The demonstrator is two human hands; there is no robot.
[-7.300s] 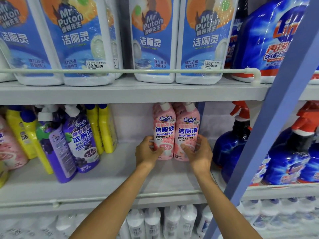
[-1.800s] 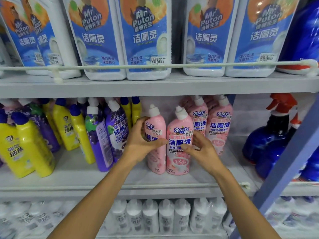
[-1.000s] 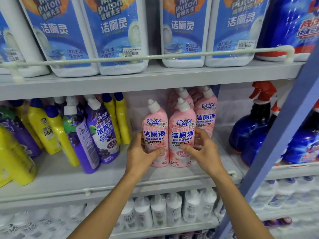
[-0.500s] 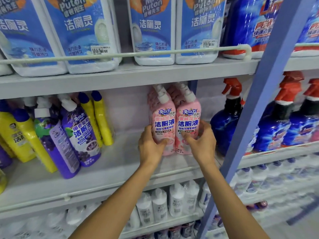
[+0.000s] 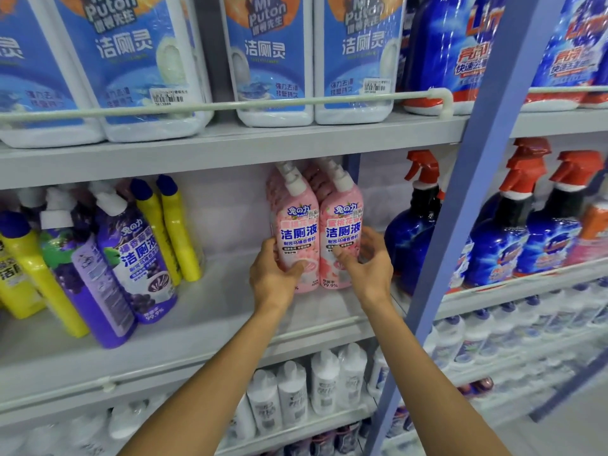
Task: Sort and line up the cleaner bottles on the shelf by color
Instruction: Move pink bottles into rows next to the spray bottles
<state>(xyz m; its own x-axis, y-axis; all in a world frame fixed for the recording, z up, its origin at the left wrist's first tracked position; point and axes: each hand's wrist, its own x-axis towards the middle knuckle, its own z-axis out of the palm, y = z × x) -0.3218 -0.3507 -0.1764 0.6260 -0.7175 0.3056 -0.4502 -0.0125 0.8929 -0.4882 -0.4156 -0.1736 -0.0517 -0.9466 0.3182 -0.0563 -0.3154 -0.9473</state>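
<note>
Two pink cleaner bottles stand side by side on the middle shelf (image 5: 210, 311), with more pink bottles lined up behind them. My left hand (image 5: 273, 278) grips the left pink bottle (image 5: 297, 225) low on its side. My right hand (image 5: 368, 268) holds the right pink bottle (image 5: 342, 222), thumb across its label. To the left stand purple bottles (image 5: 138, 258) and yellow bottles (image 5: 171, 232) with blue caps, mixed together and leaning.
Large white-and-blue jugs (image 5: 269, 60) fill the top shelf behind a rail. A blue upright post (image 5: 460, 225) runs down the right side. Dark blue spray bottles (image 5: 414, 238) with red triggers stand right of the pink ones. White bottles (image 5: 296, 390) fill the lower shelf.
Both hands have pushed the two front pink bottles back and to the right, up against the pink bottles behind. The view has shifted right.
</note>
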